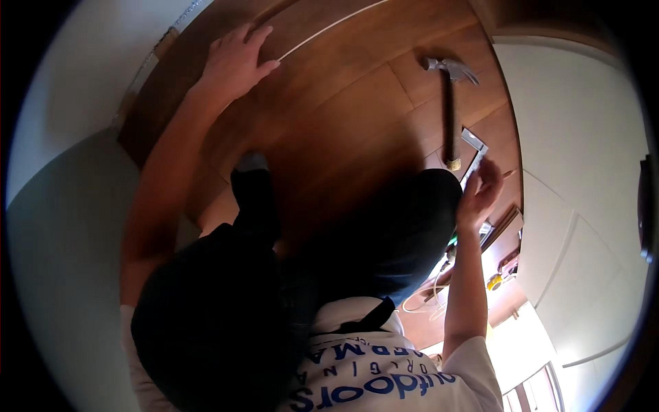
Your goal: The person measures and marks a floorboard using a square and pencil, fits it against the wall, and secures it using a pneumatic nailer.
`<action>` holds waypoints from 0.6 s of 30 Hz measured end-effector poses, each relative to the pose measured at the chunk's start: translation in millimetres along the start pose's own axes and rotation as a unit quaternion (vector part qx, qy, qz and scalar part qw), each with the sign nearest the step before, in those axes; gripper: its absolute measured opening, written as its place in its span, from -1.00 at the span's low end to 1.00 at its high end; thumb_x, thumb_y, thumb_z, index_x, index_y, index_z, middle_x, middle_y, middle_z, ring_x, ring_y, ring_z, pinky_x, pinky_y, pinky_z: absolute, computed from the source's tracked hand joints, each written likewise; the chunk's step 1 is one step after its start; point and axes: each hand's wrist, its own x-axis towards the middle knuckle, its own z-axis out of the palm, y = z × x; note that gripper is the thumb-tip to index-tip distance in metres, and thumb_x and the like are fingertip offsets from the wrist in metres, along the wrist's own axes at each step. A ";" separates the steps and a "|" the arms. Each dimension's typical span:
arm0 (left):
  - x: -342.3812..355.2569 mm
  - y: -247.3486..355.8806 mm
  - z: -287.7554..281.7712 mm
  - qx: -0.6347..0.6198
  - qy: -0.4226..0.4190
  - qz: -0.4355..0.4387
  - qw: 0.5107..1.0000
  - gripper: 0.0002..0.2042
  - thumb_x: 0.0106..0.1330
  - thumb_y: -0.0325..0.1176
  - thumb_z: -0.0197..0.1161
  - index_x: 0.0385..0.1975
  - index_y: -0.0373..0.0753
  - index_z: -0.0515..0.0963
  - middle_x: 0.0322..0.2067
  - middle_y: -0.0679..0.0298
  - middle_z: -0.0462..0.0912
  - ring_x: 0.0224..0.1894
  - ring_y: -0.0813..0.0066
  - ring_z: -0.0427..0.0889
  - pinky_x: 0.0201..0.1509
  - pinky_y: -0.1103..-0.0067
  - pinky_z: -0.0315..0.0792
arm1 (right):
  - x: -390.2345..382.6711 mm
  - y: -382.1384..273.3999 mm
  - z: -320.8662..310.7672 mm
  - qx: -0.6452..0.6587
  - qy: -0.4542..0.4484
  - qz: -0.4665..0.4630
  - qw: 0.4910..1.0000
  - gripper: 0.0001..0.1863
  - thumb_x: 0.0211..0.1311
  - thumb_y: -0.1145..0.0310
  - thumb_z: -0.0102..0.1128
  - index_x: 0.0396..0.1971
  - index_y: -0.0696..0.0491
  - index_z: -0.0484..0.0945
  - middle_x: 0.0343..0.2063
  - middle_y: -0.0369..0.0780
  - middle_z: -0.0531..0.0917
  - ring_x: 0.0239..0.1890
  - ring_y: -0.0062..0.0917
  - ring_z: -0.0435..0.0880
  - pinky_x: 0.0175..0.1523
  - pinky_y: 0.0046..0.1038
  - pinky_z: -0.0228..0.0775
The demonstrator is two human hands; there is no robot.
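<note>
My left hand point(237, 60) lies with fingers spread on the brown wooden floorboards point(343, 113), at the far left. Beside its thumb, a thin white line point(326, 31) runs along a board edge; whether it is a gap or a cord, I cannot tell. On the right, my right hand point(482, 189) has its fingers curled close to a silver metal square point(475, 139). Whether the fingers grip the square is hidden. A claw hammer point(450, 106) with a dark handle lies just beyond the square, its head pointing away from me.
My dark-clad knee point(436, 196) rises between my hands, and my other foot point(252, 163) rests on the boards. A pale wall point(75, 130) bounds the left; a white panel point(576, 151) stands at right. Near it lie a yellow tape measure point(494, 281) and a pale cable point(419, 305).
</note>
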 end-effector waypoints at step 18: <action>-55.3 46.3 -22.5 -0.278 0.002 0.014 0.961 -0.66 0.46 -0.29 0.32 0.20 -0.13 0.61 0.00 0.15 0.71 0.03 0.19 0.72 0.08 0.39 0.59 | 98.6 158.9 -85.5 -0.333 0.177 -0.120 0.918 -0.39 0.24 0.27 0.32 0.25 0.18 0.42 -0.41 -0.14 0.69 -0.45 -0.40 0.70 -0.25 -0.32 0.61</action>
